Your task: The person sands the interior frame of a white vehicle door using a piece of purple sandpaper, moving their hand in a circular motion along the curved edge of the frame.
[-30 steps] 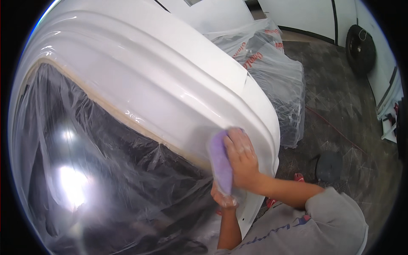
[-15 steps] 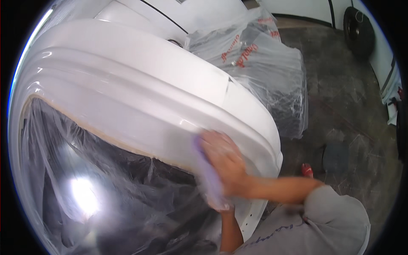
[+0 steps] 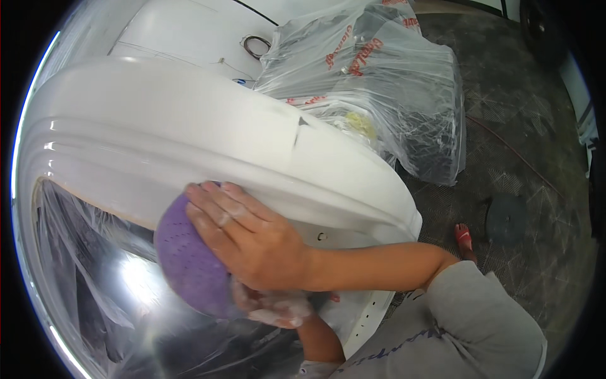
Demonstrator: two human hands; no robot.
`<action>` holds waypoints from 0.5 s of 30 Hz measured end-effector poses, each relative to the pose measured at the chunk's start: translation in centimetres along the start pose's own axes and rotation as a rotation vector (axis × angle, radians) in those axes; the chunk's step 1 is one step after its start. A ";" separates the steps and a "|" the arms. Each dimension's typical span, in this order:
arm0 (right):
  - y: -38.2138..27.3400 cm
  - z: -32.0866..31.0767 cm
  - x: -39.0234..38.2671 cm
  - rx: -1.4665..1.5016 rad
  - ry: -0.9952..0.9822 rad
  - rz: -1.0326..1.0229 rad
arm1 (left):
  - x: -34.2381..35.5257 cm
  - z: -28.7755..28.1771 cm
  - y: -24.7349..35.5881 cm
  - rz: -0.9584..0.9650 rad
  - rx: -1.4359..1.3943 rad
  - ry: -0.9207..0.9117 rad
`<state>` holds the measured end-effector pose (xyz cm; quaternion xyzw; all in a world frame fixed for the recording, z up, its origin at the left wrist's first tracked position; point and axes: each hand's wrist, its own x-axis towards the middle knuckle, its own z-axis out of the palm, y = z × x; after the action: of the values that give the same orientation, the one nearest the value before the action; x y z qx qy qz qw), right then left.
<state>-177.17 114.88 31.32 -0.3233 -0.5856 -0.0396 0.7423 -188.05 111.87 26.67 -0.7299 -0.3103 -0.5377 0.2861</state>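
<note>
A round purple sanding disc [image 3: 192, 259] with rows of small holes lies over the edge of a white vehicle body panel [image 3: 189, 158], beside an opening covered in clear plastic film. My right hand [image 3: 252, 237] grips the disc's right side, its fingers pressed over the upper edge and dusted white. Lower down, partly covered by the right hand, my left hand [image 3: 278, 308] is curled at the disc's lower right edge. White dust coats its fingers, and some of them are hidden. I cannot tell how firmly the disc touches the panel.
Plastic masking film [image 3: 189, 344] fills the opening at lower left and reflects a bright light. Beyond the panel, a bulky object stands under a plastic sheet [image 3: 404, 95]. A dark round stool [image 3: 507, 218] and a red hose [image 3: 514, 148] are on the floor at right.
Both hands and the sanding disc have moved left, and the blur is gone. The disc's perforated face now shows broadly. The whole view has shifted a little.
</note>
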 end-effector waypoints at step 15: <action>4.9 -12.4 -13.1 0.367 0.001 0.085 | -4.6 0.9 2.5 0.086 0.009 -0.776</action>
<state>-168.64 108.04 16.21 -0.2069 -0.5685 0.0991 0.7900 -186.66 110.24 21.85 -0.8901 -0.3668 -0.2080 0.1729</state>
